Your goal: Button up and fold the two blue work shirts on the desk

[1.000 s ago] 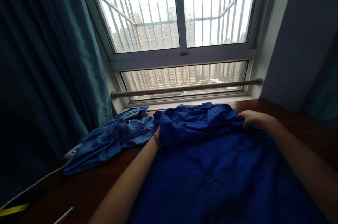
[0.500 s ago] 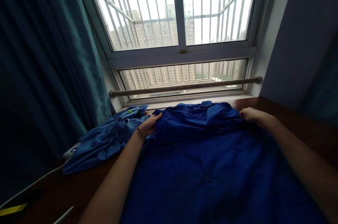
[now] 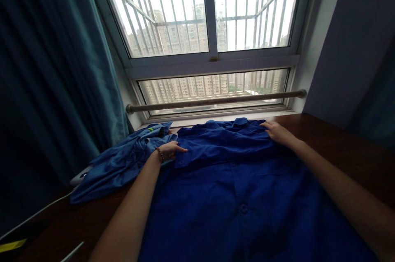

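A dark blue button-up shirt (image 3: 210,204) lies spread in front of me, with one button showing at its lower middle. A folded sleeve seems to lie across its upper part, and a buttoned cuff shows at the left. My left hand (image 3: 171,149), with a beaded bracelet at the wrist, is closed on that cuff end, thumb on top and the other fingers mostly hidden. At the shirt's upper right edge, my right hand (image 3: 276,131) pinches the cloth between thumb and fingers.
Another blue garment (image 3: 120,167) with a yellow-green stripe lies crumpled at the left on the brown wooden surface (image 3: 336,151). A white cable (image 3: 40,212) runs along the left. Behind are a metal rail (image 3: 216,101), a barred window and a teal curtain (image 3: 101,89).
My right hand has moved left along the shirt's upper edge. My left hand has come down and slightly left, and the cuff now lies lower with its button showing.
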`<state>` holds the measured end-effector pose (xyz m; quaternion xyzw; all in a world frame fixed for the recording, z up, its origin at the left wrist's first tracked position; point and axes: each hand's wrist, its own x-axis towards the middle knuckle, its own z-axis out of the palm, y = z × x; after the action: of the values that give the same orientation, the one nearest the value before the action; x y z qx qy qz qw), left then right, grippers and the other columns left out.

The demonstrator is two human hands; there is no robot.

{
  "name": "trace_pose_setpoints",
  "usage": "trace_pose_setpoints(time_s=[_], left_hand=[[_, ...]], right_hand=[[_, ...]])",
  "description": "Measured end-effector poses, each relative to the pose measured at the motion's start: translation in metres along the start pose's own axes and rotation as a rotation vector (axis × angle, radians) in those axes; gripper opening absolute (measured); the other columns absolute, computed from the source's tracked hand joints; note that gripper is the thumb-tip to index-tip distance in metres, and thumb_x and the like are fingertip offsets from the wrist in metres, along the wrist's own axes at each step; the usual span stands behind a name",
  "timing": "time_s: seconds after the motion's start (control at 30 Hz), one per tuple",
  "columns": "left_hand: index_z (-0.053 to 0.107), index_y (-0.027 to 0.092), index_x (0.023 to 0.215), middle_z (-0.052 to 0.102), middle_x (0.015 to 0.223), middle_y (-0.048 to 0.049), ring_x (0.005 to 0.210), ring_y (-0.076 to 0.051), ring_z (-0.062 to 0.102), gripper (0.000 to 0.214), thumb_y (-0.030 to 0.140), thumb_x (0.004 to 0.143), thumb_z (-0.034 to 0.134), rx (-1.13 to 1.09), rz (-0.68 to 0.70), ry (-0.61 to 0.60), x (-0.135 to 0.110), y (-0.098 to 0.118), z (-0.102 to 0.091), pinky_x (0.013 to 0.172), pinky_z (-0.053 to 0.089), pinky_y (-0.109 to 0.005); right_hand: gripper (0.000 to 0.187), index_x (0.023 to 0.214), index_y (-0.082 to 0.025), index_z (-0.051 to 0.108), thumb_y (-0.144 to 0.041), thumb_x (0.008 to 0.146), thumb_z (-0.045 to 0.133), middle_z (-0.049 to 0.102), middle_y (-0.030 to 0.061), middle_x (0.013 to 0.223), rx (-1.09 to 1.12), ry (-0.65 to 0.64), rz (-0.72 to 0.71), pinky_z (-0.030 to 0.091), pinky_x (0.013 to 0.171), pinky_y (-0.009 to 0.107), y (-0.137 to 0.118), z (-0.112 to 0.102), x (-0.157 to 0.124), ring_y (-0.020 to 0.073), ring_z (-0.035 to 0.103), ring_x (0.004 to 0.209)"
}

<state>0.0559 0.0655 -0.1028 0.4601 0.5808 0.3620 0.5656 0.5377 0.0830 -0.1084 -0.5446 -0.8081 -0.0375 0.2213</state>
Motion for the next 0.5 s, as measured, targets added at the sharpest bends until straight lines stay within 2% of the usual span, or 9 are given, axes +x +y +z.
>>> trace_pose_setpoints(time_s=[0.07, 0.17, 0.3, 0.4, 0.5], left_hand=[[0.053, 0.01, 0.083, 0.064, 0.062, -0.0013, 0.058, -0.019, 0.062, 0.037, 0.001, 0.051, 0.068, 0.087, -0.066, -0.09, 0.002, -0.001, -0.005, 0.054, 0.051, -0.031], [0.051, 0.014, 0.09, 0.064, 0.067, 0.0006, 0.066, -0.019, 0.062, 0.047, 0.002, 0.049, 0.069, 0.128, -0.091, -0.164, 0.006, -0.004, -0.008, 0.061, 0.051, -0.031], [0.05, 0.015, 0.095, 0.065, 0.071, -0.0014, 0.072, -0.024, 0.062, 0.055, 0.003, 0.045, 0.071, 0.16, -0.096, -0.216, 0.006, -0.009, -0.007, 0.064, 0.051, -0.034], [0.052, 0.014, 0.093, 0.065, 0.074, -0.0046, 0.076, -0.027, 0.061, 0.05, 0.008, 0.047, 0.072, 0.136, -0.076, -0.23, 0.001, -0.013, -0.008, 0.067, 0.05, -0.035], [0.055, 0.013, 0.09, 0.065, 0.077, -0.0059, 0.078, -0.027, 0.061, 0.042, 0.012, 0.051, 0.072, 0.108, -0.052, -0.248, -0.005, -0.017, -0.012, 0.067, 0.05, -0.034]], right_hand=[[0.04, 0.12, -0.019, 0.044, -0.019, 0.081, 0.038, 0.043, 0.0098, 0.124, -0.022, -0.013, -0.033, 0.03, 0.093, 0.029, -0.009, 0.024, 0.0, 0.0207, 0.041, 0.11], [0.043, 0.126, -0.022, 0.038, -0.022, 0.083, 0.035, 0.046, 0.0098, 0.122, -0.095, -0.133, 0.084, 0.032, 0.09, 0.032, -0.004, 0.051, 0.001, 0.0224, 0.045, 0.106], [0.046, 0.131, -0.026, 0.027, -0.027, 0.085, 0.033, 0.056, 0.0116, 0.105, -0.177, -0.175, 0.288, 0.039, 0.078, 0.034, 0.01, 0.055, 0.022, 0.0238, 0.055, 0.091], [0.043, 0.123, -0.03, 0.039, -0.032, 0.081, 0.042, 0.058, 0.01, 0.102, -0.178, -0.167, 0.327, 0.041, 0.071, 0.035, 0.013, 0.054, 0.038, 0.0261, 0.056, 0.087], [0.032, 0.11, -0.028, 0.053, -0.034, 0.079, 0.043, 0.06, 0.0089, 0.1, -0.162, -0.121, 0.36, 0.041, 0.07, 0.036, 0.013, 0.06, 0.042, 0.0266, 0.057, 0.086]])
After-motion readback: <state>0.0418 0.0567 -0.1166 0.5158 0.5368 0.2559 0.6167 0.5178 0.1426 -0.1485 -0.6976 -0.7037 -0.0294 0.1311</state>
